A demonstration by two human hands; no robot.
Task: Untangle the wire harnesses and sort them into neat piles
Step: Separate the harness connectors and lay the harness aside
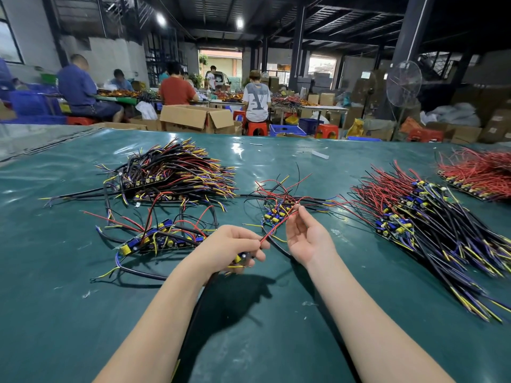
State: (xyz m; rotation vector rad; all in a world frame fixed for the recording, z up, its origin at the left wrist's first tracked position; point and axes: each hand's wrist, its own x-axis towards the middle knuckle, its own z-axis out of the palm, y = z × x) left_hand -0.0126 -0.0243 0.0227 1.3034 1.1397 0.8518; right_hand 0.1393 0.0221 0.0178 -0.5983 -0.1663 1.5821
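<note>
Head | left hand (pixel 235 244), right hand (pixel 307 233) pinch one red wire (pixel 279 223) | five harness heaps (pixel 177 172)

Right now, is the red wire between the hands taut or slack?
Taut: red wire runs straight from left hand to right hand.

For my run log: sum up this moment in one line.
stage: untangling | left hand: grips harness | right hand: pinches red wire | loose tangle: centre, unsorted

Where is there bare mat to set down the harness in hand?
Bare: near mat below the left tangle and right pile, around the forearms; also the far strip between back-left pile and right pile. Crowded: centre tangle beyond left hand and right hand.
</note>
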